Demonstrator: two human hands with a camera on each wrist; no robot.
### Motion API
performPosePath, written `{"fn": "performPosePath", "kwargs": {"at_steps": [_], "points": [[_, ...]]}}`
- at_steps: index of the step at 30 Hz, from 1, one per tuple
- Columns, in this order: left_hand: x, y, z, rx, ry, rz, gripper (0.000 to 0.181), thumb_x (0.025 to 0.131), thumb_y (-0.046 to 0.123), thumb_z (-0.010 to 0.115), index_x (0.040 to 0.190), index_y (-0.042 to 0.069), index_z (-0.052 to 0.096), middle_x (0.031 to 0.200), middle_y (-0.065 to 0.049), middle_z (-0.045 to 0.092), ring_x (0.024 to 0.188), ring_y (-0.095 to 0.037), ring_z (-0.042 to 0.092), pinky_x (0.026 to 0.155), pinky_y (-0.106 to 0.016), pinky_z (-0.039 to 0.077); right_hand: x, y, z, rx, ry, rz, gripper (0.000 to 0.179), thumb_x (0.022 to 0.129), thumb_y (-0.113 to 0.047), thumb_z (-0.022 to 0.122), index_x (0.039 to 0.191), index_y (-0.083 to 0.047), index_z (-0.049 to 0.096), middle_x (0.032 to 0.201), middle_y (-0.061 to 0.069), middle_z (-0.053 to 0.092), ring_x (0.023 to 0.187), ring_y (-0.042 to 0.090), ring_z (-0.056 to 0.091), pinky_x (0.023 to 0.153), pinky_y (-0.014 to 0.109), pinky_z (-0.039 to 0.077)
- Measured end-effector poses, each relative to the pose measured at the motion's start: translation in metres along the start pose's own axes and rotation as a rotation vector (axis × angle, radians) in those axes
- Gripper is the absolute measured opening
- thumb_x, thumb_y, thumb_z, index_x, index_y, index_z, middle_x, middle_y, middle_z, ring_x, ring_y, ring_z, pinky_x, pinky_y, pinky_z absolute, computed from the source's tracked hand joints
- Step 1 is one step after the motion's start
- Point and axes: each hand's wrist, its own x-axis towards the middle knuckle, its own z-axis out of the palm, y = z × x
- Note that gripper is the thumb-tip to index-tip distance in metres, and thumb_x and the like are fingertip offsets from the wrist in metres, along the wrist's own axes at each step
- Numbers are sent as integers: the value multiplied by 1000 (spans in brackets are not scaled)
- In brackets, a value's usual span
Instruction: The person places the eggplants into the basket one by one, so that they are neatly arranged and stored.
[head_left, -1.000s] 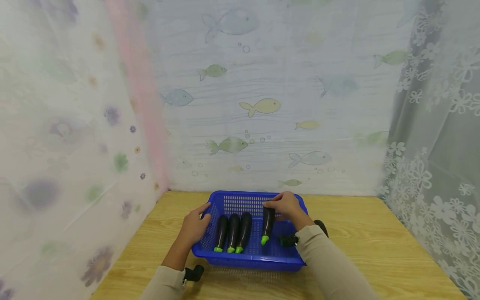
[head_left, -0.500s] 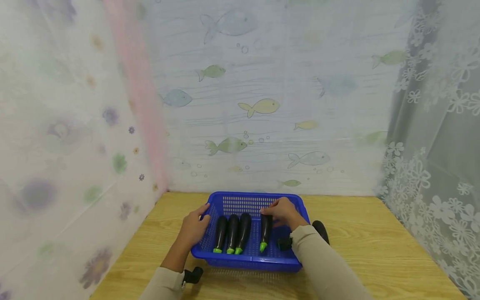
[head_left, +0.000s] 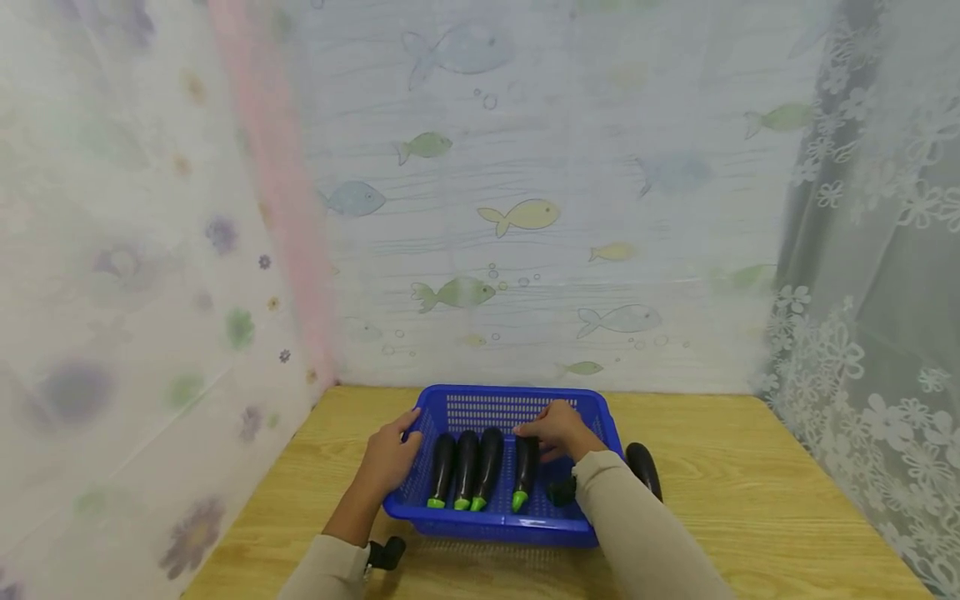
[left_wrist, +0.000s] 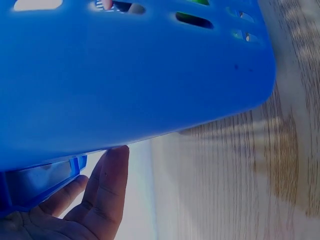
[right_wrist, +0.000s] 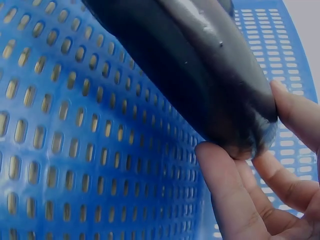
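A blue plastic basket [head_left: 510, 521] with slotted walls stands on the table. Three dark eggplants [head_left: 467, 468] with green stem ends lie side by side in its left half. My right hand [head_left: 558, 429] pinches the rounded far end of another eggplant [head_left: 525, 471], right of that row inside the basket. Its green end points toward me. In the right wrist view the thumb and fingers surround the tip of this eggplant [right_wrist: 215, 75]. My left hand [head_left: 390, 454] holds the basket's left rim; the left wrist view shows its fingers [left_wrist: 107, 195] against the basket's outer side.
One more eggplant [head_left: 643, 468] lies on the wooden table [head_left: 720, 467] just right of the basket, partly hidden by the right sleeve. A fish-print curtain [head_left: 525, 250] hangs behind the table, with other curtains at both sides.
My right hand has moved left and toward me with its eggplant, nearer the row of three. The left hand stays at the rim. More of the eggplant outside the basket shows.
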Motion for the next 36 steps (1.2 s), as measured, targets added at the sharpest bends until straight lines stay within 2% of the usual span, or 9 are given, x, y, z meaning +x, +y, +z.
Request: {"fn": "performPosePath", "kwargs": {"at_steps": [12,17,21,25,30,36], "points": [[-1,2,1,-17,-5,0,56,100,22,52,156,15,49,157,-17,49,94,-27,62,69,-33,51,5,0,9,5,-29,24,31,83,-19,87,90,1,65,99,18,71,85,34,75,61,43,63],[-1,2,1,-4,-2,-8,56,100,24,52,155,17,49,157,-16,50,107,-30,64,78,-40,55,6,-1,11,-5,-20,33,36,82,-19,88,97,3,63,101,19,68,84,34,73,61,43,63],[-1,3,0,-1,2,-4,56,100,25,51,155,17,50,157,-16,49,111,-32,63,82,-44,56,6,-2,11,-9,-15,36,38,82,-19,88,101,4,64,102,20,68,85,33,72,61,43,63],[-1,3,0,2,5,-1,56,100,25,51,156,17,49,157,-15,49,114,-33,64,85,-47,56,7,-3,11,-7,-14,36,37,82,-20,88,100,3,65,100,19,68,84,32,72,61,43,63],[1,1,1,7,3,1,56,101,25,51,156,16,49,157,-16,49,128,-37,61,96,-56,55,6,-2,11,-9,-13,35,35,82,-20,88,97,2,65,98,17,66,82,31,70,62,44,63],[2,0,1,7,6,-8,56,100,26,51,156,17,49,157,-16,50,111,-33,63,87,-50,56,5,-2,12,-7,-31,13,31,84,-19,86,95,2,66,99,17,68,84,32,72,64,45,64]]}}
